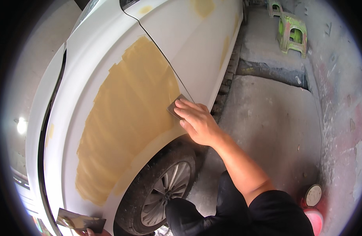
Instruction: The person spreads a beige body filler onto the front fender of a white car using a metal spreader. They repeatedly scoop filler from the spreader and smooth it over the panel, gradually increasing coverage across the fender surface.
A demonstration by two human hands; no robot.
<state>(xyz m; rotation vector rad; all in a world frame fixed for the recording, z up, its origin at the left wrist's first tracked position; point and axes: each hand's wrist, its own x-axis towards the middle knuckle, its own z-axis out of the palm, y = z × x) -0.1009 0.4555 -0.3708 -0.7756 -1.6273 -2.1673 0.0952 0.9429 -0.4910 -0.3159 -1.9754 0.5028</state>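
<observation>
My right hand (pixel 200 121) presses a dark, flat filler spreader (pixel 172 111) against the white car fender (pixel 92 67), at the edge of a large tan patch of body filler (pixel 130 115). The fingers lie spread over the spreader near the door seam. Low in the picture, my left hand (pixel 94 232) grips the edge of a dark, thin plate (pixel 94 223) with a dab of tan putty (pixel 66 221) on it. Most of that hand is cut off by the frame. Below the patch sits the car wheel (pixel 167 191) in its arch.
Smaller tan filler spots (pixel 203 7) mark the car door (pixel 192 41). A rough wall (pixel 337 118) runs along the right. Green plastic stools (pixel 300 47) stand at the far end, and a round can (pixel 313 195) sits by a red container (pixel 315 221). My bent knee (pixel 184 212) is close to the wheel.
</observation>
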